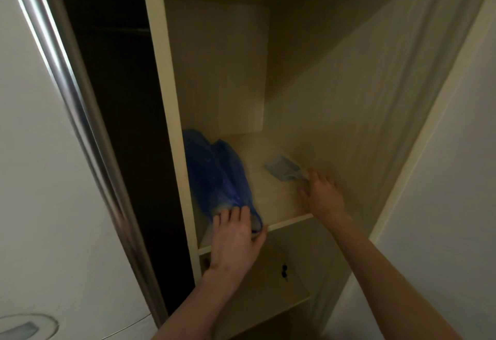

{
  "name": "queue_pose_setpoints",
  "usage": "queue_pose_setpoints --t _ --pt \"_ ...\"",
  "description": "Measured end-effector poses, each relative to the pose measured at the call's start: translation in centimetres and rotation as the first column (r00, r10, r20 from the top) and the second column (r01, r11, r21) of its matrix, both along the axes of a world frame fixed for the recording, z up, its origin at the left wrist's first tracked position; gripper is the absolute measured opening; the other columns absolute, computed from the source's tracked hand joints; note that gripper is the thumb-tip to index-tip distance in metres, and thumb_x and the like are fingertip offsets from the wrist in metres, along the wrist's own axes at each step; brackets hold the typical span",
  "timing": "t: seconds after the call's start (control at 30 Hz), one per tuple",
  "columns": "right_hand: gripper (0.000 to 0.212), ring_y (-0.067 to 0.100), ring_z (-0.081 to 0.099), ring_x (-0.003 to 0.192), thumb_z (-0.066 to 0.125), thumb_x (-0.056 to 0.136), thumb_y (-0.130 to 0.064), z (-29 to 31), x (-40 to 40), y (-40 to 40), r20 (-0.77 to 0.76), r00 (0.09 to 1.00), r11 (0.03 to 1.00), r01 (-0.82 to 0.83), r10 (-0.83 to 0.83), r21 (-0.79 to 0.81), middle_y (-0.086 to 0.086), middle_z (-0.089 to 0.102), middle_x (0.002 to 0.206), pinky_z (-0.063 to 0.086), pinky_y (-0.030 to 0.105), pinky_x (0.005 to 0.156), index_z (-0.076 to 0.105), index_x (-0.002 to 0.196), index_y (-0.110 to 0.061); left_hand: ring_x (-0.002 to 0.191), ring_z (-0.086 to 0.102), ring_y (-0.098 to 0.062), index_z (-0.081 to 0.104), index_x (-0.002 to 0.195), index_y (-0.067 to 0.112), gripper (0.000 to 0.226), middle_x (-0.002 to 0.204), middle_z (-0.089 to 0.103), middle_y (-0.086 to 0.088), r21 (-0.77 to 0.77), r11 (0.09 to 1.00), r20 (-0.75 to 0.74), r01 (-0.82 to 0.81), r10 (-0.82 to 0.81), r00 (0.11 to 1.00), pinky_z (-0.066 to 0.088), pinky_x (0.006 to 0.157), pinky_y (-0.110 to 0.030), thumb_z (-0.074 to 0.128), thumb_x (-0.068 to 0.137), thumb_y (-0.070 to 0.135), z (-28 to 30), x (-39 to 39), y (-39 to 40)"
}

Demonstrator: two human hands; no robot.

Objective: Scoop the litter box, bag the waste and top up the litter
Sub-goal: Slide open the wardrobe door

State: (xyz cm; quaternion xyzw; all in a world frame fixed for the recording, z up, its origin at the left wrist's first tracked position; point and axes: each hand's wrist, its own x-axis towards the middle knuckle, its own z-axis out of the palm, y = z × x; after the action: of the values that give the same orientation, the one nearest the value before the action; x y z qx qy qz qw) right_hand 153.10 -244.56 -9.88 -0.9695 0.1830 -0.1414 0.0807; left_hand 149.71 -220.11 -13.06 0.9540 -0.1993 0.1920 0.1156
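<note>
A crumpled blue plastic bag (214,173) lies on the left of a pale wooden cupboard shelf (271,194). My left hand (236,237) rests on the bag's near end at the shelf's front edge, fingers closed over the plastic. On the right of the shelf lies a grey-blue litter scoop (281,168), its blade pointing to the back left. My right hand (322,194) reaches in from the right with its fingers at the scoop's handle; the frame is blurred and I cannot tell if they have closed on it.
The shelf sits in a tall open cupboard with a side panel (349,98) on the right. A sliding door with a metal edge (72,93) stands at the left, with a dark compartment (115,98) behind it. Below the shelf is a drawer front with a key (284,271).
</note>
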Motion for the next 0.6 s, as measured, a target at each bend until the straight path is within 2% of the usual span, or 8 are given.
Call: queue_pose_setpoints --t 0.1,0.23,0.37,0.43,0.53,0.6 --pt "0.043 0.037 0.056 0.122 0.047 0.102 -0.033 -0.3 1.9 -0.5 -0.063 0.998 1.0 0.009 -0.009 0.01 0.017 0.058 0.133 0.043 0.043 0.098 0.048 0.138 -0.008 0.116 0.057 -0.021 0.056 0.129 0.024 0.049 0.124 0.065 0.0 -0.005 0.998 -0.036 0.068 -0.069 0.997 0.045 0.104 -0.041 0.054 0.095 0.059 -0.1 0.2 0.0" --pt "0.029 0.038 0.054 0.12 0.044 0.102 -0.016 -1.2 2.8 -0.7 -0.063 0.997 0.999 0.042 -0.042 0.003 0.018 0.059 0.127 0.046 0.043 0.096 0.057 0.126 -0.006 0.122 0.052 -0.019 0.051 0.132 0.029 0.037 0.131 0.06 0.004 0.009 0.991 -0.052 0.137 -0.136 0.989 0.041 0.108 -0.039 0.06 0.097 0.036 0.1 0.2 0.7" --pt "0.028 0.038 0.059 0.115 0.044 0.096 -0.001 -1.6 2.5 -0.4 -0.041 0.997 0.998 0.063 -0.062 0.019 0.019 0.061 0.122 0.051 0.043 0.094 0.061 0.117 -0.004 0.113 0.055 -0.016 0.05 0.121 0.031 0.026 0.12 0.065 0.006 -0.052 0.984 -0.037 0.17 -0.172 0.984 0.044 0.104 -0.036 0.061 0.097 0.029 0.5 0.0 1.2" --pt "0.028 0.039 0.061 0.114 0.044 0.095 0.002 -1.5 1.9 0.1 -0.023 0.998 0.997 0.059 -0.058 0.05 0.02 0.061 0.121 0.051 0.043 0.092 0.059 0.118 -0.002 0.11 0.056 -0.014 0.045 0.118 0.032 0.028 0.116 0.064 0.006 -0.119 0.979 -0.048 0.166 -0.172 0.984 0.047 0.102 -0.035 0.063 0.096 0.029 0.4 -0.3 1.5" --pt "0.026 0.041 0.063 0.112 0.046 0.092 0.006 -1.5 0.6 0.7 0.039 0.998 0.99 0.04 -0.046 0.139 0.026 0.063 0.118 0.049 0.044 0.087 0.053 0.116 0.002 0.098 0.05 -0.004 0.032 0.108 0.038 0.036 0.109 0.057 0.011 -0.243 0.958 -0.099 0.149 -0.178 0.979 0.043 0.091 -0.02 0.064 0.096 0.027 0.3 -0.8 1.7" --pt "0.023 0.045 0.064 0.108 0.046 0.092 0.008 -1.6 -0.4 1.1 0.097 0.995 0.983 0.007 -0.025 0.185 0.03 0.065 0.114 0.048 0.046 0.084 0.053 0.113 0.004 0.096 0.046 0.001 0.028 0.106 0.04 0.043 0.109 0.053 0.014 -0.283 0.949 -0.122 0.137 -0.178 0.976 0.039 0.085 -0.016 0.065 0.095 0.022 0.4 -1.3 1.9"
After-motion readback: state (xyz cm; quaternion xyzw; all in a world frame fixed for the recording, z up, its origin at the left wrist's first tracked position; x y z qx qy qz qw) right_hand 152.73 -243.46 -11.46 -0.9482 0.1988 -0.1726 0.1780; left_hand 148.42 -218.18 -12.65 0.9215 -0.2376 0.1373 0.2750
